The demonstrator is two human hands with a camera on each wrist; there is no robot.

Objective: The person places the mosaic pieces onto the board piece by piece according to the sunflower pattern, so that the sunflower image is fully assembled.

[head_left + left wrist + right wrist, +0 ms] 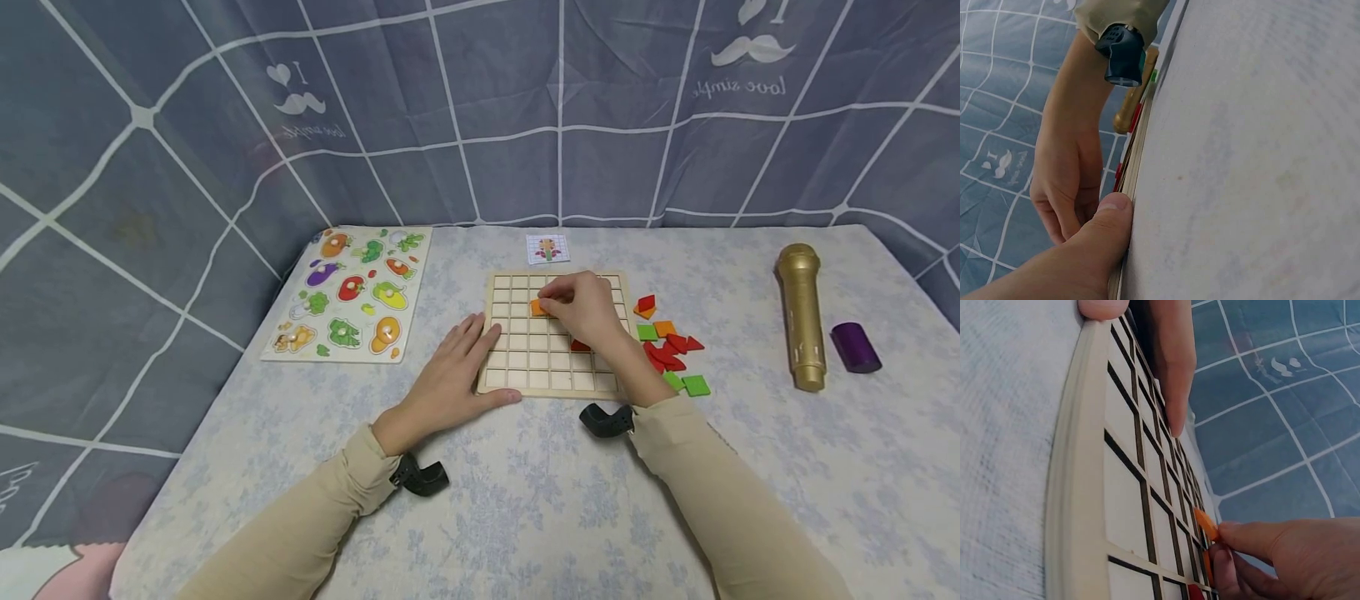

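A wooden grid board (517, 381) lies on the table in front of me. My left hand (450, 375) rests along its left side, fingers extended and thumb at the near edge. Over the upper middle cells, my right hand (588, 310) pinches an orange tile (1205, 525) between thumb and fingers; the tile is tilted against the grid in the right wrist view. Another bit of orange shows just beyond it, partly hidden by the fingers. Under the right hand a red piece (579, 345) sits on the board, partly covered.
Loose red pieces (663, 357), green tiles (696, 385) and orange pieces (664, 329) lie right of the board. Behind it is a small pattern card (547, 248). A vegetable puzzle board (352, 325) lies left; a gold microphone-shaped object (801, 317) and purple cylinder (856, 347) lie right.
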